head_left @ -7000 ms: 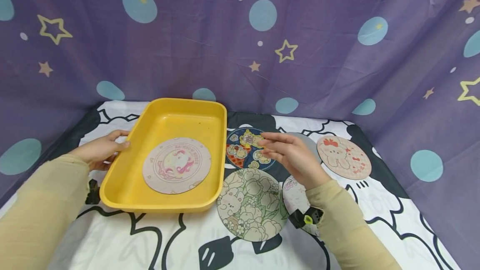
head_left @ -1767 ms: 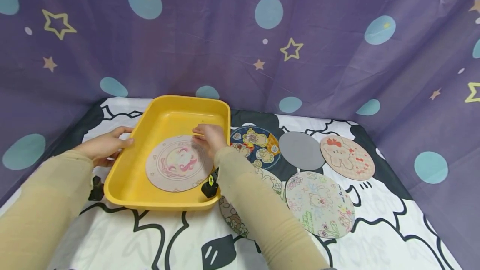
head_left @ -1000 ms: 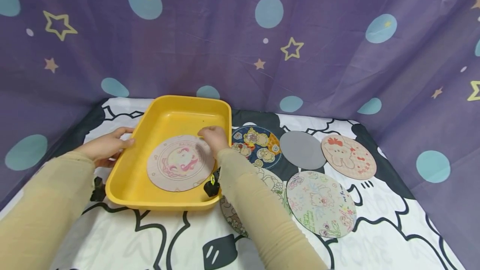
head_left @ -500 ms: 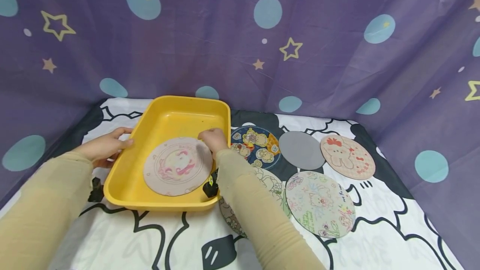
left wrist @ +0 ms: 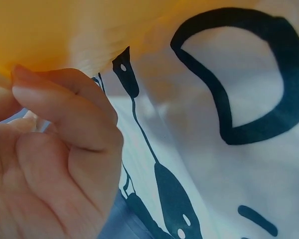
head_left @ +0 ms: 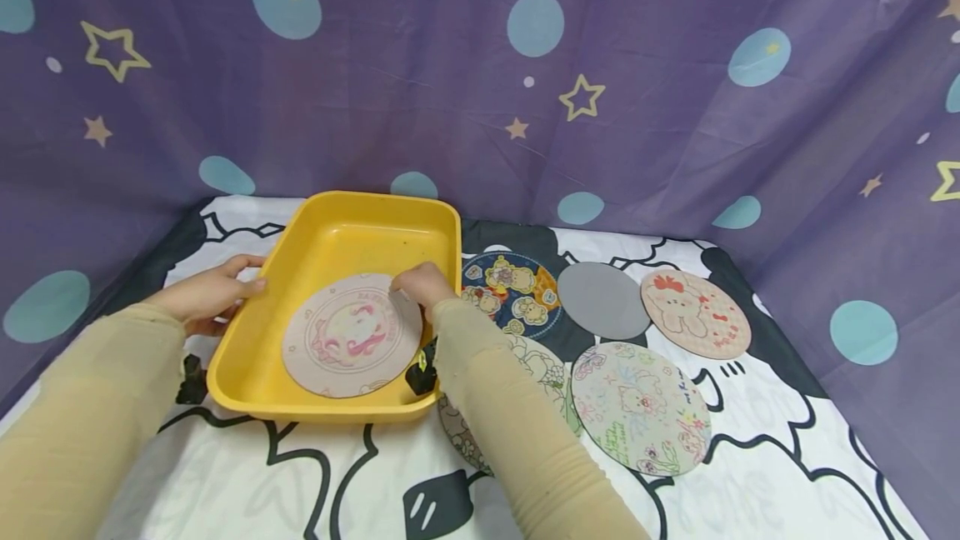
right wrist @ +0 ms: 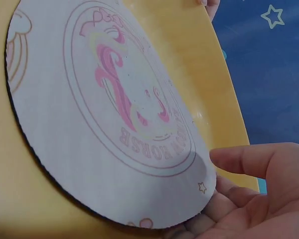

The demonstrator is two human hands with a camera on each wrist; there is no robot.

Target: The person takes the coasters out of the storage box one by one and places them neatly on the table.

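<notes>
A pale pink round mouse pad (head_left: 348, 340) with a unicorn print lies in the near part of a yellow plastic tray (head_left: 363, 247). My right hand (head_left: 427, 283) pinches its far right edge; in the right wrist view the thumb of that hand (right wrist: 259, 194) is on top and the fingers are under the dark-edged pad (right wrist: 55, 119). At the tray's left side, my left hand (head_left: 213, 290) grips the rim. The left wrist view has this hand (left wrist: 65, 144) with curled fingers against the yellow wall (left wrist: 35, 35).
Right of the tray lie several round pads: a dark blue one (head_left: 517, 294), a grey one (head_left: 603, 300), a pink rabbit one (head_left: 696, 313), a white doodled one (head_left: 641, 408) and a floral one (head_left: 540, 365) partly under my right forearm. A purple curtain (head_left: 450, 90) hangs behind.
My right hand came from above the loose pads into the tray and now pinches the unicorn pad's edge. In the last second the pad shifted slightly left and nearer, turning clockwise. Left hand stayed put.
</notes>
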